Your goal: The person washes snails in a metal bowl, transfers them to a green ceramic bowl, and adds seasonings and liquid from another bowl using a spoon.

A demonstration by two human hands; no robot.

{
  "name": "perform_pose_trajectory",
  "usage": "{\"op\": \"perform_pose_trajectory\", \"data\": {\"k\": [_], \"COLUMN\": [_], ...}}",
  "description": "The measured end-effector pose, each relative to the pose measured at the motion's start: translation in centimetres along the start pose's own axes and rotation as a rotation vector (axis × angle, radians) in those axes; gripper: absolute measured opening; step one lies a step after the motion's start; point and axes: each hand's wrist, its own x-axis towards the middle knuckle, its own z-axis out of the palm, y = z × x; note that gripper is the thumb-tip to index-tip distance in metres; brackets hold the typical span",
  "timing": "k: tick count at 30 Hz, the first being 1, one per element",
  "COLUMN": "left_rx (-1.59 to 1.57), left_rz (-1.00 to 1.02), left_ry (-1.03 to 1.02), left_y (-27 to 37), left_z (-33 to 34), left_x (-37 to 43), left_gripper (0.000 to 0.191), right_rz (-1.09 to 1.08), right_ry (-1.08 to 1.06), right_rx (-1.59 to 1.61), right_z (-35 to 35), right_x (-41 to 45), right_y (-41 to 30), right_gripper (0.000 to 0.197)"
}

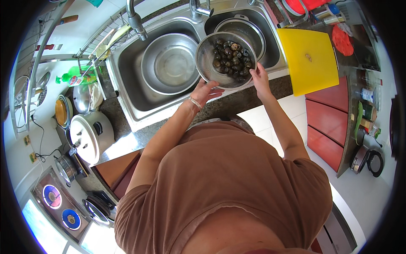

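Note:
A perforated metal colander (207,65) is held up over the front of the right sink basin and the divider. Dark snails (233,58) lie inside it, mostly towards its right side. My left hand (206,91) supports the colander's lower left rim, its fingers spread under the edge. The right rim is gripped by my right hand (260,81), thumb on top. Behind and partly beneath the colander, a metal pot (260,39) stands in the right basin. In the left basin sits a wide steel bowl (152,70) with what looks like shallow water in it.
The faucet (136,23) hangs over the left basin's back edge. A yellow cutting board (312,70) with a small brown bit on it lies right of the sink. To the left stand a pressure cooker (95,136), a dish rack (104,47) and a green soap bottle (74,74).

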Motion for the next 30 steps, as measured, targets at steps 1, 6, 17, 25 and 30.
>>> {"op": "perform_pose_trajectory", "data": {"k": [1,6,17,25,30], "left_rx": [-0.003,0.074,0.122,0.098,0.068], "left_rz": [0.001,-0.035,0.104,0.121,0.126], "left_ry": [0.004,0.181,0.234,0.274,0.260], "left_y": [-0.1,0.1,0.8,0.5,0.4], "left_z": [0.2,1.1,1.3,0.3,-1.5], "left_x": [0.1,0.6,1.8,1.5,-0.2], "left_gripper": [0.041,0.048,0.047,0.033,0.030], "right_rz": [-0.020,0.073,0.181,0.126,0.082], "right_ry": [-0.004,-0.088,-0.097,-0.121,-0.169], "right_rx": [0.018,-0.006,0.160,0.183,0.158], "right_z": [-0.1,-1.1,-0.8,-0.5,1.2], "right_x": [0.2,1.3,1.5,1.2,0.1], "right_y": [0.3,1.2,-0.3,-0.1,-2.0], "right_gripper": [0.026,0.026,0.019,0.019,0.024]}}
